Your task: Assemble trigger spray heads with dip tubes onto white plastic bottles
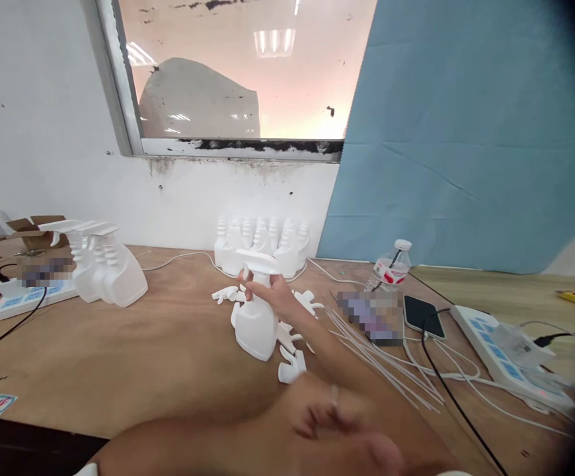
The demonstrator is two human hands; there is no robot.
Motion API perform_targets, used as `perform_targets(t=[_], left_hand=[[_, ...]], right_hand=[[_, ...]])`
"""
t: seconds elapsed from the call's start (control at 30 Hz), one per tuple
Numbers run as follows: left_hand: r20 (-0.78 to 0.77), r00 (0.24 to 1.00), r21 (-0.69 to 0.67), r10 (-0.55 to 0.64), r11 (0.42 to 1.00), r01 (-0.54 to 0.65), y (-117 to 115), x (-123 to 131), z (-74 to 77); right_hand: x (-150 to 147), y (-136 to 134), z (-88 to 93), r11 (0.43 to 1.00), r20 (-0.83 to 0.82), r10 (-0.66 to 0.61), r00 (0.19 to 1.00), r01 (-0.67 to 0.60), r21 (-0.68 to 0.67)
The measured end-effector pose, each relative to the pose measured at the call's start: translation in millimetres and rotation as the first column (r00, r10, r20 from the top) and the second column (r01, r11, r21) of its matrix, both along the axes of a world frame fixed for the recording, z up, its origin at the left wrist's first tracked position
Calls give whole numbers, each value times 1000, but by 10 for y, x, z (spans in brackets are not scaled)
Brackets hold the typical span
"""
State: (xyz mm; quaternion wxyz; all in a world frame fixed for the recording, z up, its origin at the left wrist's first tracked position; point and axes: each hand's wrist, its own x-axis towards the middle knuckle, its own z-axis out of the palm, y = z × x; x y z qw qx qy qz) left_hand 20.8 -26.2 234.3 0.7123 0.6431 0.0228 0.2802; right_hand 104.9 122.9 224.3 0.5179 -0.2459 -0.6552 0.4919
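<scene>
My right hand (pixel 273 295) is wrapped round the neck of a white spray bottle (pixel 256 332), just under its trigger head. The bottle stands upright at the middle of the table, with its nozzle pointing left. My left hand (pixel 334 420) crosses over my right forearm at the bottom, blurred, its fingers curled in. Whatever it may hold is hidden. Loose white trigger heads (pixel 292 365) lie beside and behind the held bottle, partly covered by my right arm. Thin white tubes (pixel 371 357) are spread on the table to the right of that arm.
Headless white bottles (pixel 262 238) stand in a group against the wall. Several bottles with trigger heads (pixel 123 277) are at left, near a power strip (pixel 34 301). At right are a water bottle (pixel 391 268), a phone (pixel 423 316), cables and another power strip (pixel 496 350).
</scene>
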Motion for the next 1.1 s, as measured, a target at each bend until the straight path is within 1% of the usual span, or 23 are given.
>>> perform_targets(t=[0.03,0.07,0.1,0.13,0.17,0.2,0.23,0.27,0.3,0.33,0.37,0.4,0.43,0.5,0.57,0.6,0.67,0.73,0.77,0.87,0.97,1.03,1.1], left_hand=[[16,996,23,88,996,-89,92,-53,-13],[20,978,70,210,975,-210,182,-130,-37],[18,938,142,347,927,-346,272,-225,-73],[30,872,213,489,849,-484,365,-331,-119],[47,783,289,621,741,-605,464,-440,-172],[76,672,361,737,608,-707,570,-544,-228],[105,545,420,832,460,-783,682,-637,-282],[139,435,479,889,324,-816,795,-717,-332],[170,378,540,910,235,-808,905,-779,-376],[193,354,590,915,180,-787,1006,-826,-415],[182,352,634,918,164,-756,1093,-856,-449],[141,368,669,919,186,-720,1160,-871,-481],[73,388,692,919,233,-683,1208,-875,-513],[-83,428,705,900,356,-613,1245,-863,-580],[-178,449,695,876,434,-572,1230,-860,-651],[-200,452,693,869,452,-562,1216,-878,-683],[-219,433,699,874,450,-555,1196,-984,-733],[-229,362,744,904,402,-534,1212,-1203,-757],[-228,296,782,928,355,-513,1236,-1354,-760],[-161,12,893,987,151,-423,1370,-1913,-739],[-30,-221,951,975,-41,-307,1557,-2466,-702],[16,-337,966,941,-101,-236,1683,-2743,-691],[35,-433,970,901,-135,-202,1790,-2917,-703]], right_hand=[[-6,-4,3,1000,-6,-15,1000,15,16],[-12,-9,6,999,-19,-31,999,32,24],[-16,-14,10,999,-35,-45,998,46,23],[-18,-19,14,999,-47,-50,998,51,17],[-19,-24,20,999,-51,-42,998,43,12],[-19,-29,26,999,-49,-30,998,31,12],[-19,-36,34,1000,-39,-17,999,18,15],[-21,-45,40,1000,-27,-3,1000,4,20],[-25,-55,45,1000,-21,7,1000,-7,25],[-31,-67,46,1000,-24,14,1000,-13,26],[-38,-80,44,1000,-39,18,999,-17,21],[-47,-91,37,1000,-58,23,998,-22,10],[-56,-101,28,1000,-78,30,997,-30,-3],[-69,-111,4,998,-118,48,992,-50,-22],[-65,-111,-19,997,-124,71,990,-74,-21],[-52,-109,-28,997,-114,76,991,-78,-11],[8,-107,-48,997,-81,67,994,-65,30],[124,-114,-86,995,-29,32,999,-29,98],[204,-122,-118,991,1,12,1000,-12,135],[503,-159,-278,982,89,-67,994,50,182],[817,-197,-502,979,132,-174,976,157,128],[993,-206,-646,959,132,-276,952,264,102],[1129,-196,-762,930,129,-366,922,356,95]])
